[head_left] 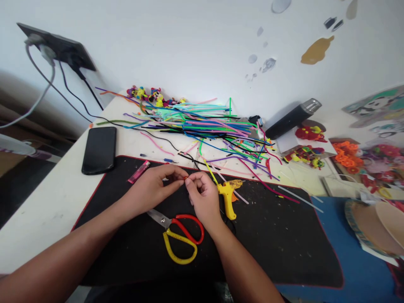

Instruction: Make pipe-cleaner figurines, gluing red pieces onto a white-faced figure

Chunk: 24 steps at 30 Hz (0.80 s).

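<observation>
My left hand [160, 184] and my right hand [203, 194] meet fingertip to fingertip above the black mat [268, 235]. Pinched between them is a tiny reddish-orange piece [186, 178], mostly covered by my fingers, so its kind does not show. Below the hands lie scissors [179, 235] with one red and one yellow handle, their blades partly under my left wrist. A yellow glue gun [229, 195] rests just right of my right hand. Left of my left hand is a pink lighter [139, 171].
Many coloured pipe cleaners [208, 126] are heaped along the back of the white table. A black phone [99, 150] lies at the left. Small figures [156, 96] sit by the wall; a black flask [292, 119] leans at the right, near orange pieces [346, 156]. Cables run from a wall socket [59, 44].
</observation>
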### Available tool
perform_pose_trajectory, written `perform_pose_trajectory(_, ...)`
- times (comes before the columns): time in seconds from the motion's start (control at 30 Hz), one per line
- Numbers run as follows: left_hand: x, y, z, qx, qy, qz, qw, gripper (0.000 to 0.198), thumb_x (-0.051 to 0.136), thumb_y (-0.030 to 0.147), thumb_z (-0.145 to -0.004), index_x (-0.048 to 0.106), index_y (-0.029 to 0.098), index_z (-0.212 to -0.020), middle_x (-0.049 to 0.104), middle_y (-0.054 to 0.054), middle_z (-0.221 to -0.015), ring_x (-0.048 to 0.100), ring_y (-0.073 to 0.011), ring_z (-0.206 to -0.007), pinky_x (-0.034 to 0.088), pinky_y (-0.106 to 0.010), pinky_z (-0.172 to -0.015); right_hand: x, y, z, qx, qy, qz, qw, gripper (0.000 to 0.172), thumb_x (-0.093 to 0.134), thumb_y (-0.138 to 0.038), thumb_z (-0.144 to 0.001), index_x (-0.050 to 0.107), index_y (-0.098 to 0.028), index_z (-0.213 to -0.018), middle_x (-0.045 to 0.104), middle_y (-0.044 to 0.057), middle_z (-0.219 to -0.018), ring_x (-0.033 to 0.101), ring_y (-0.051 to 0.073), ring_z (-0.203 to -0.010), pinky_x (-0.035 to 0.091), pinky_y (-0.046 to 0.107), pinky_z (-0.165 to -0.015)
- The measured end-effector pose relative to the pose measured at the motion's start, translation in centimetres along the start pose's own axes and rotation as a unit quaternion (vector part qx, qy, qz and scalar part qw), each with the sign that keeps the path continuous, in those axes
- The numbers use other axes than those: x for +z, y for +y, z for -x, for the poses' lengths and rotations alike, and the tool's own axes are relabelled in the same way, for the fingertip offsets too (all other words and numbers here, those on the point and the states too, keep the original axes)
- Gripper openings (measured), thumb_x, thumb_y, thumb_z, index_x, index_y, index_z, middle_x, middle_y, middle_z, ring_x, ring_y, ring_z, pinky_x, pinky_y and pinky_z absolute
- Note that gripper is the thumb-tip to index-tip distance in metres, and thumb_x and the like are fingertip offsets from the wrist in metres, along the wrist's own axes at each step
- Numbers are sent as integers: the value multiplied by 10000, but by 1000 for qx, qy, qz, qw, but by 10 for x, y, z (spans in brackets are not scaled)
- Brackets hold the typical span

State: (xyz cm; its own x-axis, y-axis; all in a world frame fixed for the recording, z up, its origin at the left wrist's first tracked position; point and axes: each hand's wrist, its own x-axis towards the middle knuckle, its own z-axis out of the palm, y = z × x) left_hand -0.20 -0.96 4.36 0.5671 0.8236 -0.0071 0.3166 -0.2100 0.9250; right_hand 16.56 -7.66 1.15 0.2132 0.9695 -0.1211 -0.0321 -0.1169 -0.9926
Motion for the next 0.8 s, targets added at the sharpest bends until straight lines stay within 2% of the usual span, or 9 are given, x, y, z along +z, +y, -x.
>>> perform_pose_trajectory(0.4, -3, -10, -4, -55, 6, 59, 997, 266, 710, 431, -916, 775, 215, -1057, 792, -47, -1024, 717, -222, -928, 549, -339, -845, -1, 0, 2, -9, 6, -2, 1000, 190, 671, -414, -957, 629, -233, -920, 436, -90, -597, 395, 116, -488, 298, 251, -468)
perform_pose_trajectory(0.8, 0, -3, -1, -18, 13, 9, 1000, 305, 660, 427, -948, 733, 217, -1158, 757, -20, -914, 698, -195, -843, 543, -294, -744, 0, 2, 2, -45, 14, 25, 999, 119, 676, -332, -963, 676, -219, -999, 441, -80, -630, 414, 129, -567, 337, 261, -547)
